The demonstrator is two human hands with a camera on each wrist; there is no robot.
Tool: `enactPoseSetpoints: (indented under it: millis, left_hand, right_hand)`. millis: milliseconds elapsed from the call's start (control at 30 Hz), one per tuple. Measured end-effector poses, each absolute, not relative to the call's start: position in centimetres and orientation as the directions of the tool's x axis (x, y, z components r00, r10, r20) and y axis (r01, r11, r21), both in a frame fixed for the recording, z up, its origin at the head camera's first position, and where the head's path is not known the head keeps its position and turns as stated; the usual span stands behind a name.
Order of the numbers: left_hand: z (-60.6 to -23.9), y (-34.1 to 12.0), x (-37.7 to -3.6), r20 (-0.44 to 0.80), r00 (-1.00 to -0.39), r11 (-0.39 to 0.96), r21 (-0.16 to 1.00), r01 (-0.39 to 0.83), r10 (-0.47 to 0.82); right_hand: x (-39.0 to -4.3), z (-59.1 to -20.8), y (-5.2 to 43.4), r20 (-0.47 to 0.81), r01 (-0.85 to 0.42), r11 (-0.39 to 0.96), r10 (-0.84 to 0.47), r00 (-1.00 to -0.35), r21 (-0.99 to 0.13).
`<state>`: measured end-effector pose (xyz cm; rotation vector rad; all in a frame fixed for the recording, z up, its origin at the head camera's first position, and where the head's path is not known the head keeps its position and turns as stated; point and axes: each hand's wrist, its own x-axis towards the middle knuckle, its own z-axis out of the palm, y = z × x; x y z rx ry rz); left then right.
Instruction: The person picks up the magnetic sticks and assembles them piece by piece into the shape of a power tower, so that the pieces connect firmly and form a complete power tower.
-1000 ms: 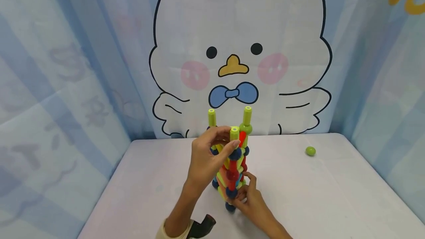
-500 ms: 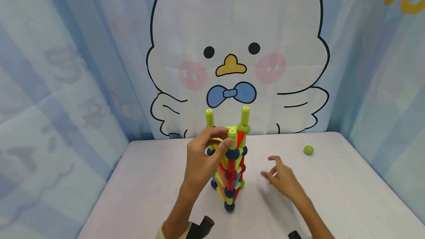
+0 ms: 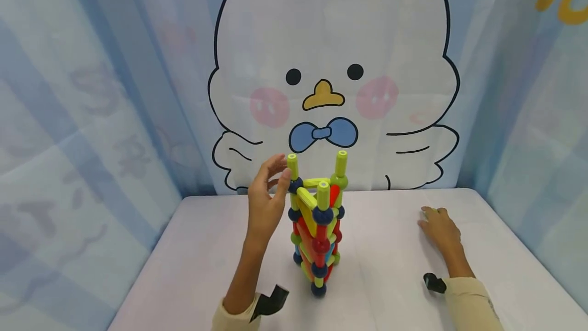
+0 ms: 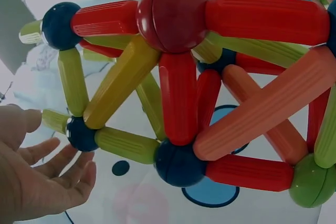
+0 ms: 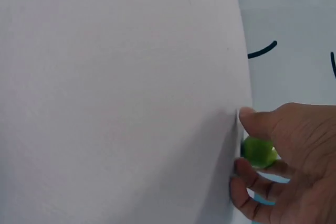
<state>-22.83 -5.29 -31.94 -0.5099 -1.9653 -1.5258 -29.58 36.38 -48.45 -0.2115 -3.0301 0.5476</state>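
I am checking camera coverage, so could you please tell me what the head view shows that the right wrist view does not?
Only the head view shows the toy tower, the left hand open beside its top, and the duck picture on the backdrop. Only the right wrist view shows the green ball pinched between thumb and fingers of the right hand. Both show that hand and the white table.

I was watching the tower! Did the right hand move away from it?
Yes. The right hand went from the base of the tower out to the right across the table, and now closes on the green ball.
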Motion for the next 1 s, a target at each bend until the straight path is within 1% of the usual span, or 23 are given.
enactPoseSetpoints:
  millis: [67, 133, 200, 267, 367, 433, 500, 567, 633, 733, 800, 867, 1000]
  left_hand:
    - [-32.3, -5.3, -23.2, 0.625, -0.780, 0.227, 0.763, 0.606, -0.018]
    - [-32.6, -5.1, -23.3, 0.614, -0.789, 0.198, 0.773, 0.602, 0.001]
    - [-32.8, -5.0, -23.4, 0.619, -0.786, 0.187, 0.771, 0.609, 0.007]
    - [-32.8, -4.9, -23.5, 0.627, -0.779, 0.186, 0.764, 0.617, 0.008]
    - [-32.9, -5.0, -23.6, 0.631, -0.775, 0.186, 0.760, 0.622, 0.013]
    - [-32.9, -5.1, -23.7, 0.633, -0.774, 0.189, 0.758, 0.624, 0.017]
    - [-32.8, -5.2, -23.7, 0.635, -0.773, 0.193, 0.756, 0.626, 0.020]
    - [-32.9, -5.3, -23.7, 0.636, -0.771, 0.201, 0.753, 0.626, 0.020]
    - [-32.9, -5.3, -23.6, 0.634, -0.773, 0.212, 0.753, 0.623, 0.017]
    - [-32.9, -5.4, -23.6, 0.631, -0.775, 0.213, 0.755, 0.620, 0.018]
    - [-32.9, -5.3, -23.5, 0.630, -0.777, 0.210, 0.757, 0.619, 0.019]
    - [-32.9, -5.3, -23.5, 0.629, -0.777, 0.207, 0.758, 0.619, 0.021]
    - [-32.9, -5.1, -23.5, 0.626, -0.779, 0.211, 0.758, 0.617, 0.029]
  right_hand:
    - [-29.8, -48.7, 36.4, 0.054, 0.120, 0.919, 0.150, -0.987, -0.375]
    - [-29.8, -48.7, 36.2, 0.088, 0.108, 0.901, 0.159, -0.983, -0.420]
    - [-29.8, -48.4, 35.7, 0.156, 0.053, 0.878, 0.144, -0.977, -0.476]
    - [-29.7, -47.4, 34.7, 0.225, -0.023, 0.828, 0.126, -0.966, -0.561]
    - [-29.2, -44.3, 32.6, 0.323, -0.186, 0.699, 0.068, -0.944, -0.691]
    - [-28.8, -41.3, 30.8, 0.372, -0.300, 0.566, 0.013, -0.928, -0.768]
    - [-28.1, -37.9, 28.7, 0.424, -0.401, 0.424, -0.043, -0.904, -0.812]
    - [-27.5, -34.8, 26.7, 0.495, -0.498, 0.294, -0.091, -0.864, -0.816]
    - [-26.7, -32.2, 24.6, 0.566, -0.577, 0.190, -0.113, -0.816, -0.794]
    - [-25.9, -29.4, 22.2, 0.665, -0.678, 0.100, -0.135, -0.735, -0.728]
    - [-25.7, -28.2, 20.9, 0.707, -0.722, 0.089, -0.151, -0.691, -0.686]
    - [-25.6, -27.5, 19.9, 0.729, -0.748, 0.109, -0.169, -0.663, -0.655]
    - [-25.7, -27.2, 18.7, 0.722, -0.747, 0.153, -0.193, -0.665, -0.647]
